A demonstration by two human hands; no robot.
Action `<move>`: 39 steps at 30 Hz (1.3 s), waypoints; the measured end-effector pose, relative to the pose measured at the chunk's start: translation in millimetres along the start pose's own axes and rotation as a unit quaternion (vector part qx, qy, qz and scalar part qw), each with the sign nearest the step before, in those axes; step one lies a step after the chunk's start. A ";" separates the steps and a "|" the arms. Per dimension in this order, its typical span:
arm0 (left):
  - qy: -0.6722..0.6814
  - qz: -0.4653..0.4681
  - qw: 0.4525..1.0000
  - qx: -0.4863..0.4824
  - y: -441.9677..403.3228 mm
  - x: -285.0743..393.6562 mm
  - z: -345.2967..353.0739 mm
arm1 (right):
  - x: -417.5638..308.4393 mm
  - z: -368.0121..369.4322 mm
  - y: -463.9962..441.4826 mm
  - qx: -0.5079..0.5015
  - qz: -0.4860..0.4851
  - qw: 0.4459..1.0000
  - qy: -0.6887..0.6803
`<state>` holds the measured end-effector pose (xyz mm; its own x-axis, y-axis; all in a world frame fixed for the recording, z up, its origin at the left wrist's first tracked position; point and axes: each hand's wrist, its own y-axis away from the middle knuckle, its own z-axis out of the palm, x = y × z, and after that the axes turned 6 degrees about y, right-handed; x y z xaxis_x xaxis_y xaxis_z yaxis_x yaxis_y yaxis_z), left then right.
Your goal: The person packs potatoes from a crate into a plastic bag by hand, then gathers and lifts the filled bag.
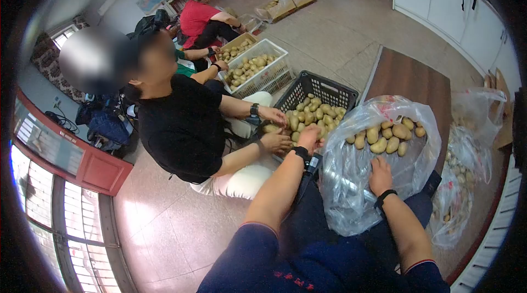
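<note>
My left hand [310, 138] reaches over the near edge of a black plastic crate [351, 97], among its potatoes [312, 113]. Its fingers are curled, and what they hold, if anything, is hidden. Inside a large clear plastic bag [341, 183] my right hand [380, 175] rests with its fingers stretched out, just below a group of potatoes [388, 137]. No potato is in that hand. The bag's mouth is spread wide, facing me, across my lap and a brown board.
A co-worker in black [181, 123] sits at left, both hands at the same crate. Beyond are a white crate [280, 70] of potatoes and a person in red [198, 21]. The brown board [409, 76] lies ahead; filled plastic bags [458, 166] stand at right.
</note>
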<state>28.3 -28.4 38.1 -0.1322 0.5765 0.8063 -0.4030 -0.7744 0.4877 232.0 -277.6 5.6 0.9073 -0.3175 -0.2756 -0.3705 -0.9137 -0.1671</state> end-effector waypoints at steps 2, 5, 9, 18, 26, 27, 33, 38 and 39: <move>-0.309 0.182 0.932 -0.044 -34.7 -19.2 -42.2 | 6.9 6.9 5.6 -0.011 0.010 1.000 0.015; -0.558 0.302 0.760 -0.138 -48.4 -38.8 -77.0 | 1.8 -1.8 6.0 -0.035 0.016 0.999 -0.002; -0.661 0.270 0.678 -0.174 -51.6 -24.0 -85.3 | 4.5 -0.5 7.0 -0.071 0.010 0.997 0.009; -0.715 0.296 0.579 -0.256 -35.1 6.8 -77.9 | 13.4 19.7 9.6 -0.018 0.058 0.992 -0.114; -0.880 0.211 0.409 -0.114 -35.2 -1.3 -67.8 | 24.1 39.7 2.1 -0.041 0.169 0.928 -0.328; -0.881 0.212 0.408 -0.115 -33.7 1.3 -61.4 | 26.7 45.9 0.8 -0.061 0.185 0.912 -0.362; -0.430 0.164 0.887 0.021 -47.9 -22.4 -64.0 | 12.7 22.4 -3.9 -0.111 0.244 0.808 -0.524; -0.220 0.019 0.975 0.003 18.4 8.5 20.8 | -3.3 -3.3 -14.5 -0.172 0.293 0.722 -0.602; -0.224 0.014 0.974 -0.023 23.4 9.3 27.9 | -3.0 -4.0 -16.8 -0.202 0.268 0.706 -0.624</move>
<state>43.0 -48.4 66.4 0.2595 0.3753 0.8898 -0.4473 -0.7699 0.4552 236.3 -262.2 13.0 -0.3159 -0.4045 -0.8582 -0.2786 -0.8251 0.4915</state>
